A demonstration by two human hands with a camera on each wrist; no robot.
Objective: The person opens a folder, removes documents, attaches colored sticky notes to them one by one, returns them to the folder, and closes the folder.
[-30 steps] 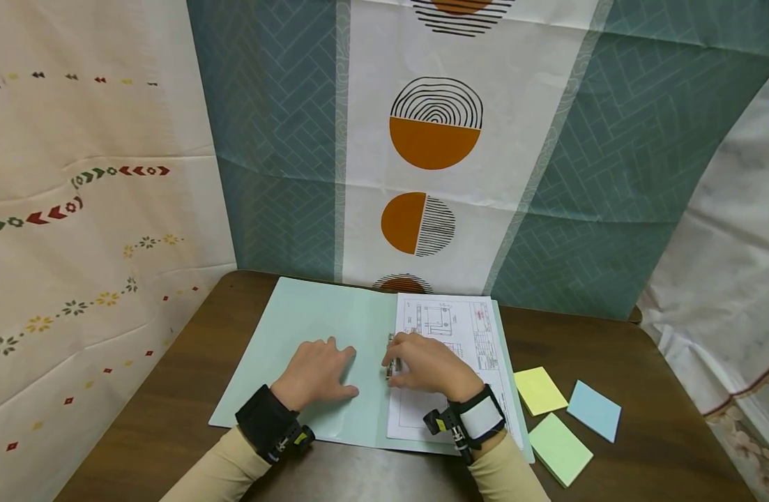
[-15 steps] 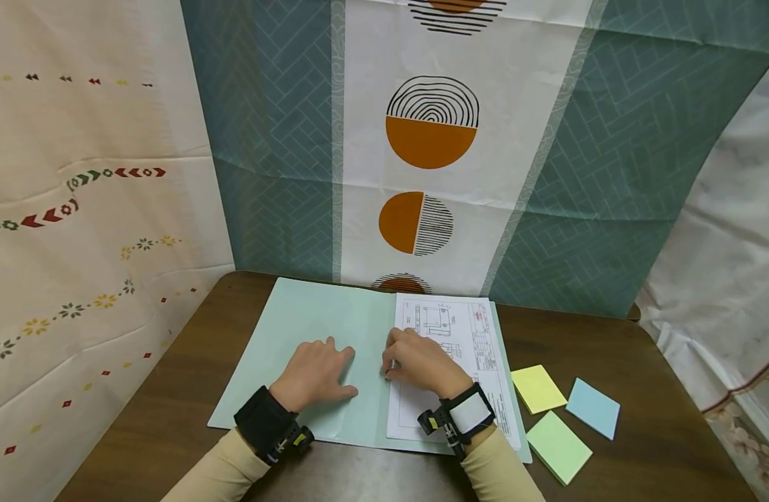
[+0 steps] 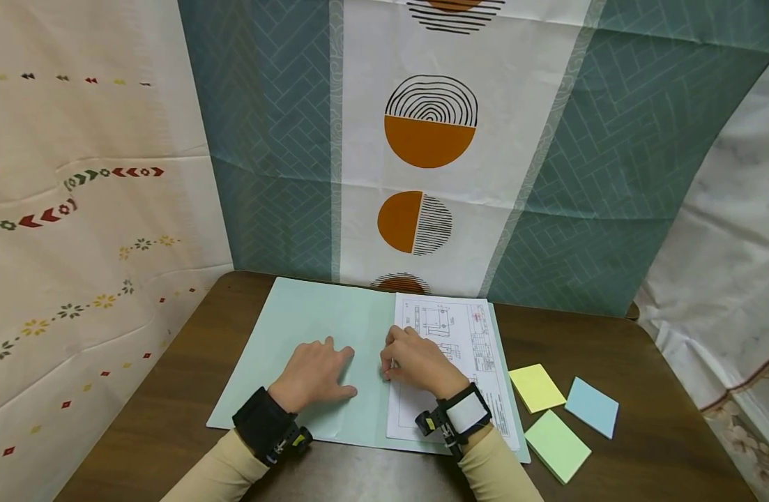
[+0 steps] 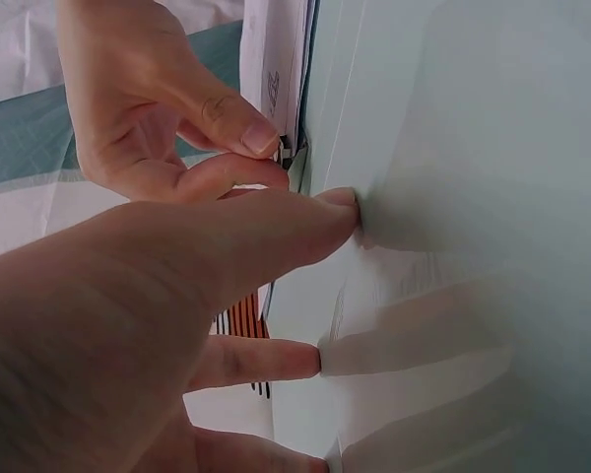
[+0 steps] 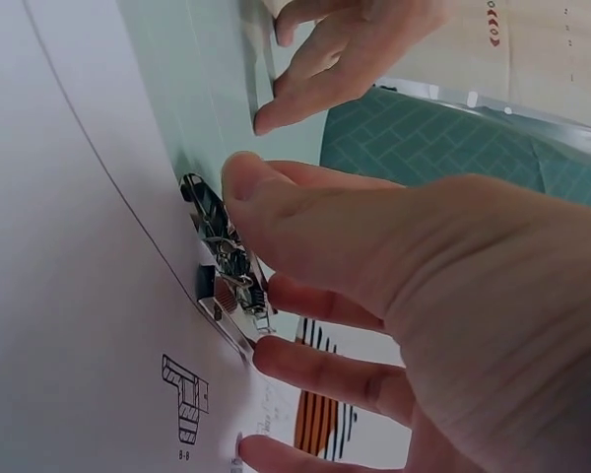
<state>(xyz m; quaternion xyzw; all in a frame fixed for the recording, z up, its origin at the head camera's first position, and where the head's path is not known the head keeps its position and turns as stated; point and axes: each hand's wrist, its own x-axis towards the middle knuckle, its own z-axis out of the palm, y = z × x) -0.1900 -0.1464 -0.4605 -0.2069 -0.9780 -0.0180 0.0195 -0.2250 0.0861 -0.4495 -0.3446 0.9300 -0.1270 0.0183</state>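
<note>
A pale green folder [image 3: 334, 314] lies spread on the table, with a stack of printed drawing sheets [image 3: 468, 331] on its right half. At the sheets' left edge is a metal lever clip [image 5: 227, 246], mostly covered by fingers in the head view. My right hand [image 3: 422, 362] grips this clip, thumb against its near side and fingers beyond it. My left hand [image 3: 311, 376] rests with spread, fairly straight fingers on the folder's left cover. In the left wrist view its fingertips [image 4: 340, 212] touch the cover's smooth inner surface.
Right of the folder lie a yellow sticky note pad [image 3: 537, 388], a blue pad [image 3: 591, 407] and a green pad [image 3: 558, 446]. The brown wooden table [image 3: 660, 390] meets a patterned curtain [image 3: 284, 174] at the back. More cloth hangs at both sides.
My right hand has closed further over the metal clip, which showed more a second ago, and its wrist has shifted slightly left. My left hand stays in place on the cover.
</note>
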